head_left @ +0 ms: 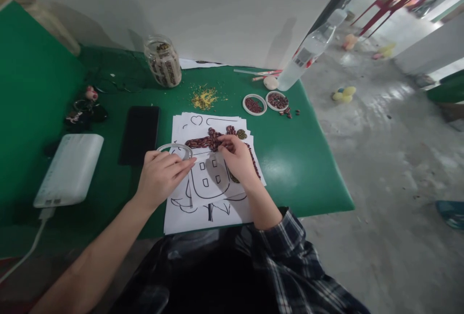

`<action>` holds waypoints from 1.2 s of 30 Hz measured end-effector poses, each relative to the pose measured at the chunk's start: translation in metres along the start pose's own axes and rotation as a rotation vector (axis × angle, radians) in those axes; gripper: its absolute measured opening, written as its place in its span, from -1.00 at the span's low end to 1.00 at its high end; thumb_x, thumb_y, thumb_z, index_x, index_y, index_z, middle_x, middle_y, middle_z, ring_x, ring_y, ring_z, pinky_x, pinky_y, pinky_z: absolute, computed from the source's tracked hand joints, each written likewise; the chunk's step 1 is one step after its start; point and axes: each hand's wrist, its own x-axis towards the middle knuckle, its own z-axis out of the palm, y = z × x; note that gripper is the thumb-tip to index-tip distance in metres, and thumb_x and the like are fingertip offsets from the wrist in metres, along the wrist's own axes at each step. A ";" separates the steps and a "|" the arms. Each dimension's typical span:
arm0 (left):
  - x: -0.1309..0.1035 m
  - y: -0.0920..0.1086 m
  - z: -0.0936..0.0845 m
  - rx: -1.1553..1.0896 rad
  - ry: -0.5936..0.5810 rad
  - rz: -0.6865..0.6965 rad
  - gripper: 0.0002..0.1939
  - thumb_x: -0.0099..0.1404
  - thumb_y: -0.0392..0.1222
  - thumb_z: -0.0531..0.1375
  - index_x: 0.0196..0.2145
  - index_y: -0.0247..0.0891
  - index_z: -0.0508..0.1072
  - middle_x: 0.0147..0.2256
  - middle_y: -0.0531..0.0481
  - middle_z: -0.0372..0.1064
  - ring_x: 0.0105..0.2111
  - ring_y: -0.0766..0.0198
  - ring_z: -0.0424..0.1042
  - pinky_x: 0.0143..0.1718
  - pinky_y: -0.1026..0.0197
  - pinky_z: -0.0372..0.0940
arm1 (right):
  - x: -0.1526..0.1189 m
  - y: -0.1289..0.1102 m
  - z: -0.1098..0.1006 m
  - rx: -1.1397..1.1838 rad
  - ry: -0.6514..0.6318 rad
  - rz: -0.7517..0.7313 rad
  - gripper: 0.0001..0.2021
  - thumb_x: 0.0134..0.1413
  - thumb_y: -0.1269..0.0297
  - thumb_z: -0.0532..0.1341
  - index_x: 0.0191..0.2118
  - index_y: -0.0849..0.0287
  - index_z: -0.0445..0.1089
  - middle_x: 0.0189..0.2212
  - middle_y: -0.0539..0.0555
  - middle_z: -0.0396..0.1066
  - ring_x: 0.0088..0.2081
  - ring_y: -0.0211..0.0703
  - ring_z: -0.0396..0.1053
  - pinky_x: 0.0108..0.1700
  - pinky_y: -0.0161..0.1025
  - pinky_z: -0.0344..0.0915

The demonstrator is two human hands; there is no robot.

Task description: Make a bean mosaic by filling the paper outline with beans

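Observation:
My left hand (163,174) is closed on a round clear-and-white lid (176,148), held over the left edge of the drawn-on papers (213,215). My right hand (237,159) has its thumb and fingertips pressed together at the dark red beans (199,143) laid on the upper part of the sheets. Whether a bean sits between those fingertips is too small to tell. A small round patch of green beans (241,134) lies just beyond my right fingers. More beans line the right side of the paper, partly behind my right hand.
Behind the papers stand a jar (163,63), yellow crumbs (204,98), two bean-filled lids (254,105) and a tilted bottle (311,50). A black phone (139,135) and a white power bank (68,170) with a cable lie left. The green table's (308,159) edge is at right.

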 end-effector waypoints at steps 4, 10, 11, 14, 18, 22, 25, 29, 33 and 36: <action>0.000 0.001 0.001 -0.013 -0.008 -0.012 -0.87 0.26 -0.17 0.18 -0.22 -0.02 0.48 -0.52 0.17 0.38 -0.47 0.33 0.36 -0.31 0.10 0.06 | 0.001 0.000 -0.001 0.032 -0.002 0.007 -0.77 0.01 0.38 0.09 -0.18 0.17 0.37 -0.36 0.04 0.38 -0.33 -0.24 0.32 -0.22 -0.25 0.29; 0.000 -0.001 0.003 -0.024 0.002 -0.006 -0.86 0.26 -0.18 0.18 -0.22 -0.01 0.49 -0.52 0.17 0.37 -0.47 0.33 0.36 -0.33 0.10 0.05 | 0.003 0.004 -0.001 0.038 -0.006 0.002 -0.76 -0.02 0.41 0.10 -0.19 0.17 0.38 -0.39 0.02 0.36 -0.37 -0.27 0.30 -0.25 -0.28 0.28; 0.000 -0.001 0.004 -0.020 -0.001 -0.006 -0.85 0.26 -0.18 0.18 -0.21 -0.01 0.49 -0.52 0.17 0.37 -0.47 0.33 0.36 -0.33 0.10 0.05 | 0.003 0.004 -0.001 0.035 -0.011 0.003 -0.76 -0.03 0.42 0.10 -0.19 0.17 0.38 -0.40 0.01 0.35 -0.38 -0.27 0.28 -0.26 -0.28 0.28; 0.000 -0.002 0.004 0.010 -0.012 -0.003 -0.84 0.27 -0.18 0.18 -0.20 0.00 0.49 -0.52 0.17 0.37 -0.47 0.33 0.35 -0.33 0.10 0.04 | 0.002 0.002 -0.002 0.028 -0.027 0.009 -0.77 -0.05 0.42 0.12 -0.22 0.16 0.38 -0.43 -0.01 0.34 -0.42 -0.28 0.25 -0.29 -0.28 0.27; 0.001 -0.001 0.004 0.037 -0.033 -0.005 -0.85 0.27 -0.17 0.18 -0.21 -0.01 0.49 -0.52 0.17 0.38 -0.47 0.33 0.34 -0.32 0.09 0.03 | 0.002 0.001 -0.002 -0.005 -0.030 0.021 -0.80 -0.10 0.40 0.19 -0.26 0.16 0.40 -0.46 -0.02 0.33 -0.44 -0.27 0.23 -0.34 -0.29 0.25; 0.003 -0.002 0.002 0.025 -0.042 -0.008 -0.86 0.28 -0.15 0.16 -0.23 -0.01 0.50 -0.51 0.16 0.40 -0.47 0.32 0.35 -0.33 0.08 0.03 | 0.003 0.003 -0.001 -0.069 -0.032 0.009 -0.80 -0.15 0.42 0.21 -0.29 0.15 0.42 -0.45 -0.02 0.33 -0.45 -0.27 0.21 -0.35 -0.28 0.24; 0.003 -0.004 0.002 0.008 -0.047 -0.007 -0.86 0.29 -0.14 0.14 -0.26 0.02 0.51 -0.51 0.15 0.41 -0.47 0.31 0.34 -0.33 0.07 0.02 | 0.003 0.004 -0.001 -0.087 -0.035 -0.004 -0.79 -0.15 0.43 0.21 -0.29 0.15 0.42 -0.42 -0.01 0.35 -0.44 -0.27 0.22 -0.34 -0.27 0.23; 0.002 -0.006 0.003 -0.005 -0.051 -0.007 -0.84 0.30 -0.14 0.13 -0.25 0.03 0.51 -0.51 0.14 0.41 -0.48 0.31 0.34 -0.33 0.07 0.02 | 0.003 0.004 -0.001 -0.076 -0.019 -0.002 -0.82 -0.11 0.42 0.19 -0.30 0.15 0.42 -0.46 -0.01 0.34 -0.44 -0.26 0.22 -0.35 -0.28 0.23; 0.003 -0.006 0.003 0.017 -0.039 0.002 -0.85 0.29 -0.14 0.14 -0.24 0.03 0.51 -0.52 0.14 0.41 -0.49 0.30 0.33 -0.33 0.07 0.01 | 0.003 0.004 -0.001 -0.052 -0.011 0.002 -0.81 -0.09 0.42 0.15 -0.30 0.16 0.42 -0.49 -0.02 0.32 -0.46 -0.27 0.23 -0.36 -0.29 0.22; 0.002 -0.008 0.002 0.022 -0.035 -0.004 -0.85 0.28 -0.15 0.16 -0.21 0.00 0.50 -0.52 0.14 0.41 -0.48 0.30 0.33 -0.32 0.07 0.02 | 0.003 0.005 -0.003 -0.025 -0.033 -0.014 -0.77 -0.12 0.46 0.13 -0.28 0.16 0.42 -0.44 -0.02 0.33 -0.46 -0.30 0.23 -0.34 -0.29 0.23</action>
